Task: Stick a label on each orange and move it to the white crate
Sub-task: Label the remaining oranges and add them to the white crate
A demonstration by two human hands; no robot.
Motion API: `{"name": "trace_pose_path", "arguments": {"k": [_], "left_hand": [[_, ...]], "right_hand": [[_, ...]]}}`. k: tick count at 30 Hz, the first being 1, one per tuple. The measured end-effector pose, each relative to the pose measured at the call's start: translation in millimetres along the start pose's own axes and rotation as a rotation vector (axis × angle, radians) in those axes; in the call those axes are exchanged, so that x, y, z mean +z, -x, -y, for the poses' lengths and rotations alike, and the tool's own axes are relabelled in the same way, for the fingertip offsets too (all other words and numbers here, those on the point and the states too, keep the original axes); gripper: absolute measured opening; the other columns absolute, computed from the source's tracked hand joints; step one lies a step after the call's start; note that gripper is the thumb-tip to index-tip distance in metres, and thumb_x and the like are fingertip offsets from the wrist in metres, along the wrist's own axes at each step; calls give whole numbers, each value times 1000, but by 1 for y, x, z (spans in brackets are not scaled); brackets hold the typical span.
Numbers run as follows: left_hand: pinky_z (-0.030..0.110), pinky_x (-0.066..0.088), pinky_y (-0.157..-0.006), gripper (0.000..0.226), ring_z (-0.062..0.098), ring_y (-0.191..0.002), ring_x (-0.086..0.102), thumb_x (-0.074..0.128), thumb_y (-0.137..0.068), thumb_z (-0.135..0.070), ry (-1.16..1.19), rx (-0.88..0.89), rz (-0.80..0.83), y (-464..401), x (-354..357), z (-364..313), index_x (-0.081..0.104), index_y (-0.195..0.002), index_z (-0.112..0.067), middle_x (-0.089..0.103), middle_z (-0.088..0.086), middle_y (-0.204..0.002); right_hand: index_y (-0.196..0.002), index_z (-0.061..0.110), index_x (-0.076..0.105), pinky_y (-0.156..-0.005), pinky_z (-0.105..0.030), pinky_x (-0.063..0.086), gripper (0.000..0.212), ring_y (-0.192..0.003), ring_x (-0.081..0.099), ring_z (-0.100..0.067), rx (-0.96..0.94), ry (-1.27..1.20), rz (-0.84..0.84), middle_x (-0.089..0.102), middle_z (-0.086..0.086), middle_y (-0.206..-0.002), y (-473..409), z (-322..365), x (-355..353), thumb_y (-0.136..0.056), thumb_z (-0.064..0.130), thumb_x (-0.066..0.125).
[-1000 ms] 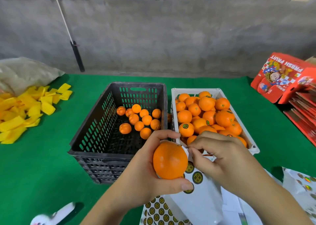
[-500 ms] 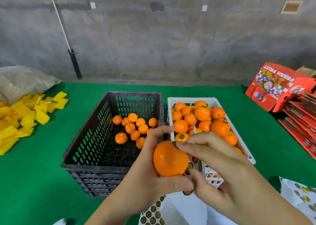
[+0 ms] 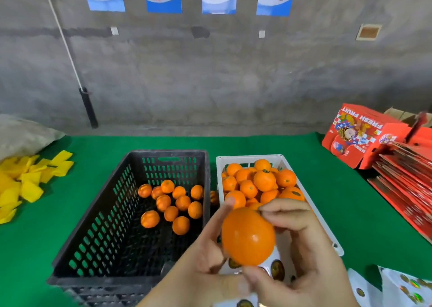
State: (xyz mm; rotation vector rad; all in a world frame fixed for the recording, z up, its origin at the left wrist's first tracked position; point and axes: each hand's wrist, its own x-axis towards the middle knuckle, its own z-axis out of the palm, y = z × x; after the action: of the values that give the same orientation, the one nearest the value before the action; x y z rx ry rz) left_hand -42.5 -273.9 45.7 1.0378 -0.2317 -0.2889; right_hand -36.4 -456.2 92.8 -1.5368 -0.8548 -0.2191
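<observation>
the left hand (image 3: 205,257) cups the orange (image 3: 248,236) just before the white crate (image 3: 336,246), thumb beneath. the right hand (image 3: 301,241) pinches at its top, likely pressing a label; rub it flat so it sticks. glossy, round, dimpled peel; slotted rigid plastic crate, felt-like green surface (image 3: 327,190).

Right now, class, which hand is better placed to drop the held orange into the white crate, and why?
The left hand, probably. It grips the orange, held over the near end of the white crate. The right hand only has its fingertips at the fruit's top, so it would need to regrasp.
</observation>
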Motion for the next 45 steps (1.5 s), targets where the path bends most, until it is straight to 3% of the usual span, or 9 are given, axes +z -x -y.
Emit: {"name": "trace_pose_path", "arguments": {"k": [5, 9, 15, 21, 27, 33, 37, 40, 45], "left_hand": [[27, 60, -80, 87, 22, -109, 74, 86, -71, -16, -199, -114, -212, -7, -42, 17, 49, -148, -31, 77, 6, -119], [56, 55, -98, 73, 43, -118, 68, 71, -75, 3, -62, -148, -276, -10, -56, 22, 57, -145, -14, 69, 23, -130], [45, 61, -88, 49, 42, -110, 71, 72, -76, -1, -168, -129, -235, -3, -64, 16, 72, -124, -11, 73, 23, -120], [59, 57, -88, 54, 53, -99, 67, 85, -68, 2, -13, -68, -212, -20, -74, 10, 62, -117, 4, 66, 39, -115], [61, 53, -98, 44, 47, -112, 66, 80, -85, -16, 37, -82, -74, -59, -103, 0, 64, -125, -3, 64, 33, -127], [49, 56, -95, 22, 22, -96, 67, 56, -103, -25, -786, -359, -414, -153, -169, 40, 63, -119, -12, 66, 16, -124], [55, 38, -114, 82, 43, -146, 33, 66, -96, -36, -1846, -866, 194, -179, -237, 86, 20, -163, -22, 10, 15, -169], [52, 48, -107, 99, 44, -150, 30, 70, -95, -24, -2018, -927, 433, -191, -262, 103, 2, -166, -27, -12, 9, -173], [50, 55, -98, 99, 45, -141, 39, 65, -93, 0, -2145, -830, 240, -191, -282, 118, 7, -164, -37, 1, 12, -168]], "right_hand": [[-128, 33, 49, -103, -23, 47, 59, -138, 45, -17, -33, 608, -381, 38, 2, -143, 14, -70, -45, -82, 40, 84], [-139, 22, 50, -104, -38, 46, 54, -131, 43, -28, 255, 1068, -17, 33, 0, -139, -9, -153, -68, -91, 17, 75], [-153, 38, 47, -110, -41, 38, 58, -126, 38, -24, 491, 1202, 180, 37, 2, -144, -11, -181, -76, -98, 53, 61], [-140, 48, 57, -104, -24, 47, 82, -129, 56, 3, 747, 52, -42, 63, 28, -137, -8, -111, -19, -73, 94, 55], [-114, 15, 77, -88, -33, 59, 25, -105, 74, -30, 643, -330, -110, 77, -17, -112, -8, -99, -12, -89, 19, 76], [-113, 11, 74, -99, -56, 57, 64, -114, 69, -46, 615, -418, -477, 72, -29, -118, -12, -113, -21, -64, 47, 96], [-114, 11, 76, -85, -41, 63, 42, -114, 72, -42, 586, -528, -560, 73, -25, -122, -12, -118, -23, -74, 23, 83], [-113, 11, 77, -85, -45, 61, 44, -105, 72, -49, 609, -522, -572, 74, -29, -116, -12, -119, -27, -70, 21, 84], [-122, 17, 76, -96, -57, 53, 48, -92, 59, -54, 614, -432, -552, 71, -34, -114, -18, -120, -34, -74, 21, 81]]}}
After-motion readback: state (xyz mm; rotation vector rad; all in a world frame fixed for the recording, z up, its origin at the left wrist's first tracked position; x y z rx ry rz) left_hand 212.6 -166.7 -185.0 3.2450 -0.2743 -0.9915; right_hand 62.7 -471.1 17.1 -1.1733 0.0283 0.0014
